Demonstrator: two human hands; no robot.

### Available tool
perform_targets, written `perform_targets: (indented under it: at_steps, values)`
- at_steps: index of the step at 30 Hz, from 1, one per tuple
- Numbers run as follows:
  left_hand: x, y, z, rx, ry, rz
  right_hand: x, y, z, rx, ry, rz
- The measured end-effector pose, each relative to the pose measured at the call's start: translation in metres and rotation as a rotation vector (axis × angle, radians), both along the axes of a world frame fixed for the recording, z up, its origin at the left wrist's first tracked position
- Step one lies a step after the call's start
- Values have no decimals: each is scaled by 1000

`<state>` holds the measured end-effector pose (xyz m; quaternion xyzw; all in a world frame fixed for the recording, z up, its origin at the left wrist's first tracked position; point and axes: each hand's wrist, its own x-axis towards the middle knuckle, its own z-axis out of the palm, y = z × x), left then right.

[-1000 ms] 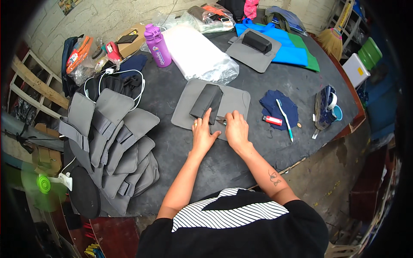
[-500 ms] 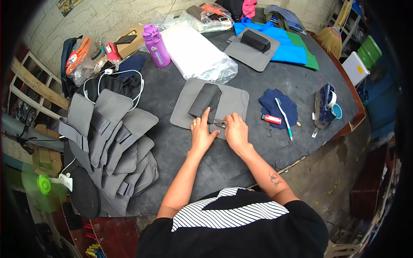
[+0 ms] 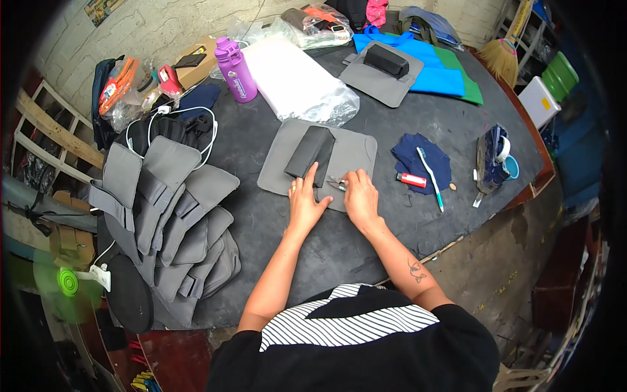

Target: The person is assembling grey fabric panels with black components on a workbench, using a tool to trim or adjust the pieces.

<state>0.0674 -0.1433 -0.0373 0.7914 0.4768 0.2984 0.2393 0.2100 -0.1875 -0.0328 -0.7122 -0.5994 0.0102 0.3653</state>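
A flat grey fabric panel [image 3: 353,153] lies on the table in front of me, a dark boxy pouch [image 3: 309,154] standing up from its left half. My left hand [image 3: 305,204] rests at the near end of the pouch, fingers stretched out against it and thumb apart. Just to the right, my right hand [image 3: 361,199] is closed on small metal snips [image 3: 337,183], whose tips point left toward the pouch over the panel. The fingers hide most of the snips' handle. Whether the tips touch the fabric, I cannot tell.
Several similar grey pieces [image 3: 176,215] are piled at left. A purple bottle [image 3: 236,70] and white plastic-wrapped sheets [image 3: 287,75] stand beyond. Another grey panel [image 3: 375,88] lies on blue fabric. At right are a navy cloth [image 3: 418,150], toothbrush [image 3: 431,178] and red lighter [image 3: 411,180].
My right hand has shifted slightly right with the snips, and the tips now show more apart from the pouch. My left hand stays at the pouch's near end.
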Motion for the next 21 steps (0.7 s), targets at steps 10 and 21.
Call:
perform_targets:
  at_steps: [10, 21]
  values:
    - [-7, 23, 7, -648, -1033, 52, 15, -11, 19, -132, 425, 42]
    - [-25, 32, 20, -598, -780, 2, 80, -12, -5, 30, 599, -93]
